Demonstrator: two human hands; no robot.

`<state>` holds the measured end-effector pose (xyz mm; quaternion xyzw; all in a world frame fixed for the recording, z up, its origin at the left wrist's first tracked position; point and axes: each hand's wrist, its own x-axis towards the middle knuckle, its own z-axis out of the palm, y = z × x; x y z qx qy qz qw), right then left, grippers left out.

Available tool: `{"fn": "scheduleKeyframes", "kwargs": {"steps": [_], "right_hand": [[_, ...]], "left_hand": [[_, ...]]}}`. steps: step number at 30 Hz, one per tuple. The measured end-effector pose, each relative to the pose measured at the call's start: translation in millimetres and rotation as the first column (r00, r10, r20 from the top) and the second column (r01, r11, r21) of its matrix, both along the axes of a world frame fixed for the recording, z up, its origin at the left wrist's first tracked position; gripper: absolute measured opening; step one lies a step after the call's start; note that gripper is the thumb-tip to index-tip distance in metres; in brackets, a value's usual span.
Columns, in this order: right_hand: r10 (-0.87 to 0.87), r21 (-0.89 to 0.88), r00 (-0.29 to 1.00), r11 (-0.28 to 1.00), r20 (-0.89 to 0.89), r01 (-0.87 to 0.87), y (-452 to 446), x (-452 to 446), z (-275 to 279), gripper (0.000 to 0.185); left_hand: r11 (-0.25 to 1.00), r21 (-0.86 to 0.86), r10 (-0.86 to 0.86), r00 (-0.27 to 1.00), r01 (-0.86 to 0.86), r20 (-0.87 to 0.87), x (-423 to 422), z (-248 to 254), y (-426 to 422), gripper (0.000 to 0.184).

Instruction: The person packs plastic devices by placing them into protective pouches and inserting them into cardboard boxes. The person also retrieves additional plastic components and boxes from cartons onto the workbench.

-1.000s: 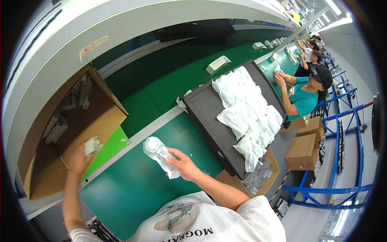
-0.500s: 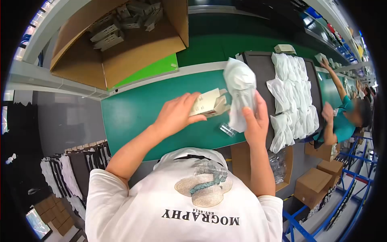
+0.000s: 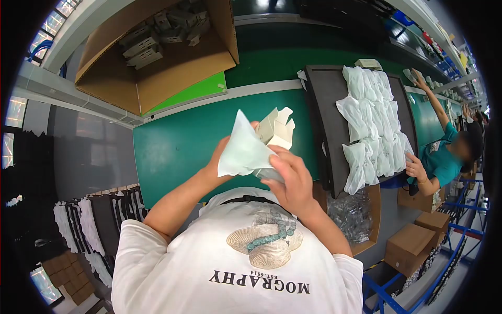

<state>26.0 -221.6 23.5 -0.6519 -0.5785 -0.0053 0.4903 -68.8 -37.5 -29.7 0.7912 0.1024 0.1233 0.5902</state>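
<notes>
My left hand (image 3: 218, 157) is partly hidden behind a translucent white bag (image 3: 243, 146), its fingers closed around a small cream carton (image 3: 277, 128). The carton's flaps stand open at its upper right end. My right hand (image 3: 293, 178) grips the lower right part of the bag, holding it in front of the carton. One pointed corner of the bag sticks up. What the bag contains cannot be made out. Both hands are above the green work table (image 3: 172, 157).
On the right, a dark tray (image 3: 327, 104) bears rows of white-wrapped items (image 3: 371, 125). A large cardboard box (image 3: 172, 86) with folded cartons stands at the upper left. An open box of clear plastic pieces (image 3: 350, 217) is below the tray. A co-worker (image 3: 444, 157) reaches toward the tray's right edge.
My right hand has brought the bag left and down, across the carton and my left hand. The bag has turned. The co-worker's lower hand has moved down to the wrapped items.
</notes>
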Motion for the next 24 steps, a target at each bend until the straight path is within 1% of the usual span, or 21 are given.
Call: {"fn": "scheduleKeyframes", "kwargs": {"steps": [1,3,4,5,6,7,8,9,10,13,14,16,17,18,20,21,22,24], "right_hand": [[0.03,0.008,0.999,1.0,-0.011,-0.03,1,0,-2,0.056],[0.064,0.016,0.998,0.998,-0.023,-0.064,-1,2,-2,0.057],[0.025,-0.02,0.986,0.999,-0.166,-0.029,-8,6,3,0.058],[-0.02,-0.061,0.953,0.998,-0.304,0.002,-15,12,9,0.059],[-0.069,-0.107,0.899,0.994,-0.432,0.026,-21,18,14,0.06],[-0.066,-0.106,0.9,0.994,-0.431,0.022,-25,25,18,0.06],[0.018,-0.011,0.643,0.999,-0.766,-0.041,-28,33,22,0.06],[0.112,0.1,0.27,0.993,-0.956,-0.061,-31,41,24,0.06],[0.112,0.099,0.269,0.993,-0.957,-0.064,-35,48,24,0.06],[0.04,-0.011,0.23,0.976,-0.972,-0.217,-47,66,18,0.057],[0.039,-0.012,0.225,0.976,-0.974,-0.219,-49,70,18,0.057],[-0.068,-0.122,0.211,0.96,-0.975,-0.253,-51,77,17,0.052],[-0.119,-0.174,0.209,0.947,-0.971,-0.27,-51,79,17,0.05],[-0.12,-0.173,0.203,0.947,-0.972,-0.27,-51,80,18,0.05],[-0.223,-0.346,0.39,0.895,-0.893,-0.281,-53,80,22,0.046],[-0.265,-0.429,0.478,0.861,-0.837,-0.274,-54,80,23,0.044],[-0.269,-0.43,0.471,0.86,-0.84,-0.276,-53,79,24,0.044],[-0.305,-0.544,0.582,0.786,-0.754,-0.293,-44,77,24,0.04]], "left_hand": [[1.0,0.002,-0.002,1.0,0.002,0.001,-1,-6,1,0.059],[0.975,0.214,0.06,0.997,-0.068,0.044,-3,-11,2,0.064],[0.943,0.316,0.091,0.993,-0.108,0.07,-3,-7,1,0.067],[0.942,0.317,0.095,0.993,-0.112,0.069,-2,-1,1,0.067],[0.92,0.375,0.11,0.993,-0.119,0.044,-1,8,0,0.066],[0.895,0.43,0.126,0.992,-0.122,0.019,2,22,-1,0.066],[0.867,0.484,0.143,0.99,-0.122,-0.006,3,30,-1,0.066],[0.866,0.484,0.145,0.989,-0.124,-0.006,2,32,1,0.066],[0.859,0.498,0.132,0.991,-0.12,0.01,2,32,3,0.066],[0.847,0.52,0.105,0.994,-0.108,0.035,-1,35,5,0.067],[0.836,0.542,0.088,0.996,-0.082,0.015,-1,38,6,0.067],[0.814,0.581,0.054,0.998,-0.024,-0.035,-4,41,7,0.067],[0.814,0.58,0.056,0.998,-0.023,-0.04,-6,39,7,0.067],[0.784,0.62,0.039,0.999,-0.034,0.005,-7,35,8,0.066],[0.722,0.689,0.003,0.996,-0.064,0.089,-11,28,7,0.065],[0.724,0.688,0.004,0.997,-0.06,0.083,-11,29,7,0.065],[0.695,0.718,-0.036,0.995,-0.04,0.091,-10,31,5,0.064],[0.631,0.776,-0.118,0.987,-0.007,0.106,-6,34,3,0.063]]}}
